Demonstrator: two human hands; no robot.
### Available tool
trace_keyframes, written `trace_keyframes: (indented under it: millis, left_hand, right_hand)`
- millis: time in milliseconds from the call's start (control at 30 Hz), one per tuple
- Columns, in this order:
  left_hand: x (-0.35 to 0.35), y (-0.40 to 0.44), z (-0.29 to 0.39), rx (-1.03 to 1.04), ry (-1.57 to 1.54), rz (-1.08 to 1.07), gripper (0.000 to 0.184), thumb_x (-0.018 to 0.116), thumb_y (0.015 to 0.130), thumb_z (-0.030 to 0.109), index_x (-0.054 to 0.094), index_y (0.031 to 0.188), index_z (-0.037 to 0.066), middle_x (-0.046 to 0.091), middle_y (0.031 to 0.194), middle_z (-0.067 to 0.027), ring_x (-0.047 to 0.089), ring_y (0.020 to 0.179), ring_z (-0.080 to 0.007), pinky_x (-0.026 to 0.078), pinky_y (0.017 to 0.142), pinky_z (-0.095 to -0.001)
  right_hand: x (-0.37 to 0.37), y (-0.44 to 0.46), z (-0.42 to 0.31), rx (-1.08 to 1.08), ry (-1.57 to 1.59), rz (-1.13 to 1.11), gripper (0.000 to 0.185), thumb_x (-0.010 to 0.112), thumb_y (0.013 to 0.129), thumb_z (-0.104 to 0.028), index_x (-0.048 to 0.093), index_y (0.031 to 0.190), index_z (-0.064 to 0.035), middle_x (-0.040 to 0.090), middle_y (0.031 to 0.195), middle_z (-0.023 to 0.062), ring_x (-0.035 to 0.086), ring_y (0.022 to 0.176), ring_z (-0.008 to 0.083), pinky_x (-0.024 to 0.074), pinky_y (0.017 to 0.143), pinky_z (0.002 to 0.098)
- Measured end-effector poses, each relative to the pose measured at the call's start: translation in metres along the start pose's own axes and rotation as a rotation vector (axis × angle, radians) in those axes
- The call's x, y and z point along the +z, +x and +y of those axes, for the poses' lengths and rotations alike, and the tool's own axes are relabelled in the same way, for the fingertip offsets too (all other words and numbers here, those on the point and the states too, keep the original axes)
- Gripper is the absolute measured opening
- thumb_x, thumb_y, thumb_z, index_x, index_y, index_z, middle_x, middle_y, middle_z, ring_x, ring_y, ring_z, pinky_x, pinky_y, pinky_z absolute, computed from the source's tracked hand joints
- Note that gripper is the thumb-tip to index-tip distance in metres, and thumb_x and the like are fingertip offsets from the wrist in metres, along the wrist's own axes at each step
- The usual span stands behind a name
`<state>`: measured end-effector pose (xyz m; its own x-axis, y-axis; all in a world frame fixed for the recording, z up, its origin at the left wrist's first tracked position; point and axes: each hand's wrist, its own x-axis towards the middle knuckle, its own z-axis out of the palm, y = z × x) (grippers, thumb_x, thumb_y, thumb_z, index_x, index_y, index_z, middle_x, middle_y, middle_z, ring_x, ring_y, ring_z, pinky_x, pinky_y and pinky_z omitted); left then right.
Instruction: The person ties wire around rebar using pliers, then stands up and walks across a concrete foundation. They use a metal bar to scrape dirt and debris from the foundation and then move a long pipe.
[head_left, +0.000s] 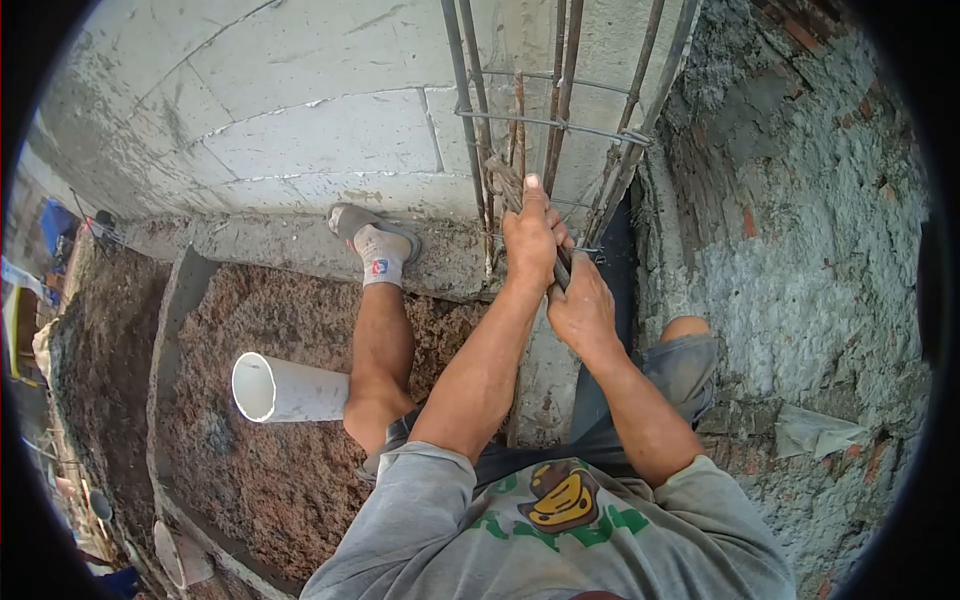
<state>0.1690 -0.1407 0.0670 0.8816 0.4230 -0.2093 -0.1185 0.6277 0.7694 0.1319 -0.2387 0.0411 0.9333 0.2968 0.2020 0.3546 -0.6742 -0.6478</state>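
Note:
My left hand [531, 238] is closed around a dark metal tool [507, 185], its thumb pointing up along it. Just below and to the right, my right hand [582, 306] grips the lower part of the same tool. The tool's upper end lies among the vertical rebar rods [566, 90] at the wall, beside a thinner rusty bar [519, 120]. Thin wire stirrups [560, 124] run across the rods. What the tool's end touches is too small to tell.
A pale block wall [320, 135] stands ahead. A white pipe [310, 390] lies by my left knee over brown soil [260, 480]. A rough mortared brick wall [800, 250] is on the right. My left foot [380, 250] rests near a concrete ledge [260, 240].

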Motion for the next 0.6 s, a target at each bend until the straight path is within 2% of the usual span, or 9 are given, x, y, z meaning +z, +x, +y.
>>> trace_keyframes:
  millis: [67, 200, 233, 267, 333, 367, 433, 567, 600]
  left_hand:
    - [-0.002, 0.004, -0.002, 0.017, 0.015, -0.002, 0.043, 0.051, 0.094, 0.046, 0.043, 0.07, 0.011, 0.035, 0.056, 0.002, 0.039, 0.048, -0.0121, 0.041, 0.045, -0.0311]
    - [0.002, 0.011, -0.012, 0.116, 0.08, 0.02, 0.047, 0.052, 0.093, 0.048, 0.044, 0.068, 0.01, 0.035, 0.057, 0.0016, 0.04, 0.048, -0.0128, 0.045, 0.047, -0.0331]
    - [-0.004, 0.017, -0.018, 0.149, 0.13, -0.002, 0.05, 0.054, 0.091, 0.052, 0.047, 0.068, 0.008, 0.043, 0.058, -0.0005, 0.049, 0.051, -0.0148, 0.049, 0.051, -0.0343]
    - [-0.007, 0.015, -0.018, 0.141, 0.128, -0.004, 0.05, 0.054, 0.091, 0.052, 0.047, 0.068, 0.008, 0.043, 0.058, -0.0005, 0.049, 0.051, -0.0148, 0.049, 0.051, -0.0343]
    - [-0.017, 0.014, -0.014, 0.156, 0.259, -0.087, 0.056, 0.056, 0.088, 0.057, 0.055, 0.077, 0.002, 0.057, 0.066, -0.0067, 0.061, 0.062, -0.0186, 0.053, 0.059, -0.0339]
    - [-0.022, 0.015, -0.011, 0.157, 0.255, -0.079, 0.056, 0.056, 0.088, 0.057, 0.055, 0.077, 0.002, 0.057, 0.066, -0.0067, 0.061, 0.062, -0.0186, 0.053, 0.059, -0.0339]
    - [-0.035, 0.01, -0.009, 0.163, 0.311, -0.162, 0.067, 0.055, 0.085, 0.063, 0.059, 0.093, -0.004, 0.066, 0.084, -0.0153, 0.067, 0.081, -0.0225, 0.054, 0.071, -0.0347]
    - [-0.06, 0.001, 0.0, 0.011, 0.53, -0.172, 0.074, 0.053, 0.085, 0.064, 0.057, 0.107, -0.006, 0.066, 0.097, -0.0185, 0.065, 0.091, -0.0232, 0.052, 0.08, -0.0359]
    - [-0.07, -0.004, -0.004, 0.015, 0.463, -0.177, 0.073, 0.053, 0.085, 0.063, 0.056, 0.109, -0.006, 0.065, 0.099, -0.0184, 0.064, 0.093, -0.023, 0.051, 0.081, -0.0358]
  right_hand:
    - [-0.003, 0.007, -0.007, 0.136, -0.014, -0.088, 0.033, 0.057, 0.076, -0.009, 0.049, 0.106, 0.0035, 0.062, 0.091, 0.0285, 0.059, 0.09, 0.0468, 0.0455, 0.079, 0.0522]
    - [-0.009, 0.027, 0.016, 0.03, 0.078, -0.185, 0.03, 0.061, 0.077, -0.011, 0.052, 0.102, 0.0032, 0.062, 0.088, 0.0297, 0.06, 0.088, 0.0458, 0.0465, 0.076, 0.0503]
    - [-0.012, 0.031, 0.018, 0.014, 0.072, -0.202, 0.028, 0.063, 0.079, -0.012, 0.052, 0.099, 0.0038, 0.062, 0.088, 0.029, 0.061, 0.088, 0.0448, 0.047, 0.074, 0.0489]
    - [-0.01, 0.032, 0.023, 0.022, 0.068, -0.203, 0.028, 0.063, 0.079, -0.012, 0.052, 0.099, 0.0038, 0.062, 0.088, 0.029, 0.061, 0.088, 0.0448, 0.047, 0.074, 0.0489]
    - [-0.004, 0.04, 0.033, -0.03, 0.154, -0.244, 0.027, 0.064, 0.08, -0.014, 0.052, 0.098, 0.0025, 0.062, 0.085, 0.0268, 0.061, 0.085, 0.0451, 0.0467, 0.071, 0.0484]
    - [-0.004, 0.044, 0.032, -0.033, 0.152, -0.252, 0.027, 0.064, 0.08, -0.014, 0.052, 0.098, 0.0025, 0.062, 0.085, 0.0267, 0.061, 0.085, 0.0451, 0.0467, 0.071, 0.0484]
    - [-0.004, 0.04, 0.03, 0.035, 0.179, -0.305, 0.026, 0.065, 0.081, -0.014, 0.052, 0.098, 0.0006, 0.061, 0.08, 0.0242, 0.061, 0.081, 0.0436, 0.0459, 0.068, 0.0472]
    - [0.007, 0.044, 0.036, -0.017, 0.214, -0.288, 0.024, 0.065, 0.082, -0.015, 0.053, 0.097, -0.0006, 0.06, 0.076, 0.0217, 0.062, 0.077, 0.0413, 0.0452, 0.066, 0.0459]
    - [0.014, 0.042, 0.035, 0.006, 0.265, -0.297, 0.028, 0.065, 0.081, -0.014, 0.054, 0.101, 0.0023, 0.062, 0.078, 0.0207, 0.063, 0.076, 0.0351, 0.0464, 0.068, 0.0419]
